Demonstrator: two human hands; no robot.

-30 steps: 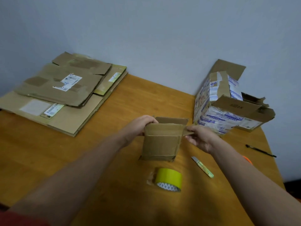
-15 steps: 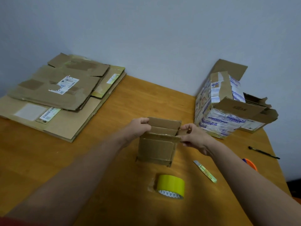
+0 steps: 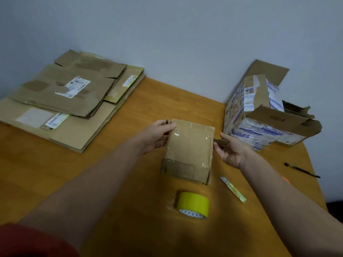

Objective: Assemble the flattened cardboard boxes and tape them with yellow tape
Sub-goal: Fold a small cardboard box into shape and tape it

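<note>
The fingers of the left hand (image 3: 157, 135) are hidden behind the small box (image 3: 188, 151) at the centre. An orange object (image 3: 285, 179) at the right is mostly covered by the right forearm (image 3: 274, 184). The stack of flattened boxes (image 3: 83, 132) is cut off by the left edge, and its label print is too small to be read.

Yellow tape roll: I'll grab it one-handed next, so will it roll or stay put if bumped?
The yellow tape roll seems to rest on its curved rim, so a sideways bump would probably roll it. Its wide band should resist tipping. The table looks smooth, so it may slide too.
</note>
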